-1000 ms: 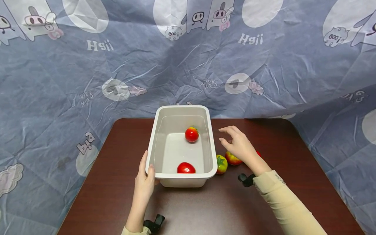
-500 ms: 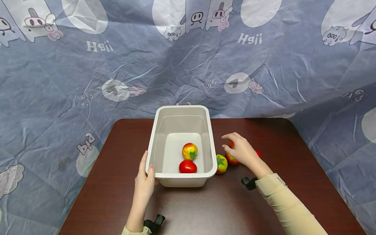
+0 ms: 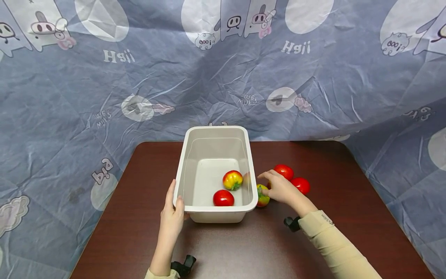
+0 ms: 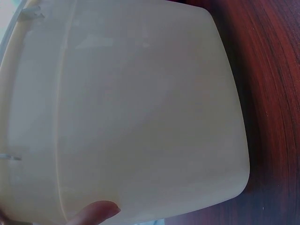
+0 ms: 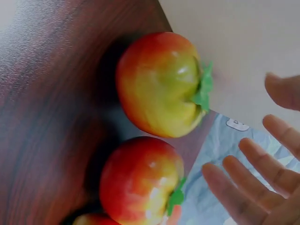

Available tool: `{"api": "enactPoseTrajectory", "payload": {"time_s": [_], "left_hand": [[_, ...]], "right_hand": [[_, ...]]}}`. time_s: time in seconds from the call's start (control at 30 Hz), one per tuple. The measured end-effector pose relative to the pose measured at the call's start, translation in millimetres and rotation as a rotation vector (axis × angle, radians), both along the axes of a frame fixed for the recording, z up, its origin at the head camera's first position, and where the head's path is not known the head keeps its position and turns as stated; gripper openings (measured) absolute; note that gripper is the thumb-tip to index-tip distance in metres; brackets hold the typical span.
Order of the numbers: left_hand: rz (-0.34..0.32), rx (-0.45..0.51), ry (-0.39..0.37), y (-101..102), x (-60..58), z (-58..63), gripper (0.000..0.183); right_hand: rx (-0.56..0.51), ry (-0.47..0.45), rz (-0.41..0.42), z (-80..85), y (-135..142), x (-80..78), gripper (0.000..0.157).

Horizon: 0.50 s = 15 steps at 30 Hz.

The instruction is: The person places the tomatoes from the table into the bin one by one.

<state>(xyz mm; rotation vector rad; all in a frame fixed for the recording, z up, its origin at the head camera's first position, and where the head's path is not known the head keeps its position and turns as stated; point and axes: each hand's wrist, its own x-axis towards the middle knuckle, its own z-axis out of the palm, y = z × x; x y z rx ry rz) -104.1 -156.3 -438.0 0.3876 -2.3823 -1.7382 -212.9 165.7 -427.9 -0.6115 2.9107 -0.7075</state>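
Note:
My left hand (image 3: 172, 217) grips the near left corner of a pale grey plastic bin (image 3: 216, 209). The left wrist view shows the bin's outer wall (image 4: 150, 103) with one fingertip on it. Inside the bin a red tomato (image 3: 223, 198) lies near the close end, beside a yellow-red tomato (image 3: 232, 179) with a green calyx. My right hand (image 3: 283, 190) hovers with spread fingers over a yellow-green tomato (image 3: 263, 199) just right of the bin. In the right wrist view this tomato (image 5: 157, 86) and a redder one (image 5: 140, 183) stand apart from the fingers.
Two red tomatoes (image 3: 284, 171) (image 3: 301, 185) lie behind and right of my right hand. The dark wooden table (image 3: 139, 217) ends at a blue printed cloth (image 3: 160, 85) hung at the back and sides.
The yellow-red tomato has rolled from the bin's far half toward the close end. My right hand has lowered over the tomatoes right of the bin. The left hand has stayed put.

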Motion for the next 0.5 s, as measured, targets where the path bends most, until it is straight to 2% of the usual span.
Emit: {"api": "enactPoseTrajectory", "payload": {"time_s": [0.3,0.5], "left_hand": [[-0.001,0.002,0.006,0,0.2,-0.2,0.055],[-0.007,0.006,0.009,0,0.5,0.7,0.055]], "right_hand": [[0.045,-0.050,0.022,-8.1,-7,0.7,0.050],[0.087,-0.030,0.042,-15.6,-13,0.2,0.051]]}}
